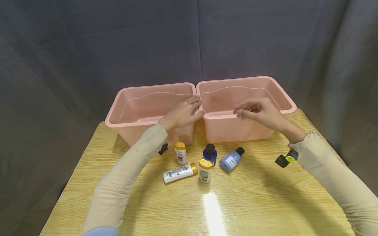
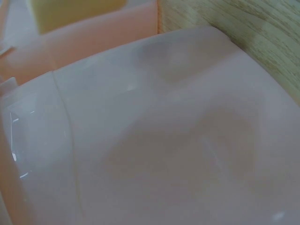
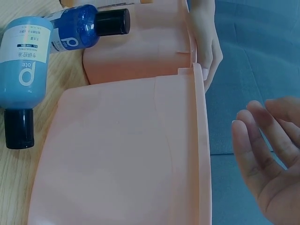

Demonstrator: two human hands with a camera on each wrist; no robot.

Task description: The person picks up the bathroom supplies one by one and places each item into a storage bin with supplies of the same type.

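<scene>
Two pink plastic bins stand side by side at the back of the table, the left bin [image 1: 147,88] and the right bin [image 1: 245,79]. My left hand [image 1: 183,113] rests with fairly straight fingers on the left bin's right front corner, where the two rims meet. The right wrist view shows this left hand [image 3: 206,47] lying along that rim. My right hand [image 1: 257,111] hovers just above the right bin's front rim with loosely bent fingers and holds nothing; in the wrist view the right hand [image 3: 272,159] has an empty palm. The left wrist view is filled by the left bin's wall [image 2: 164,140].
Small bottles sit on the wooden table [image 1: 265,203] in front of the bins: an upright gold-capped white bottle [image 1: 180,152], a lying white bottle [image 1: 180,172], another upright white bottle [image 1: 205,170], a dark blue bottle [image 1: 210,154] and a lying light blue bottle [image 1: 231,159]. Dark cloth hangs behind.
</scene>
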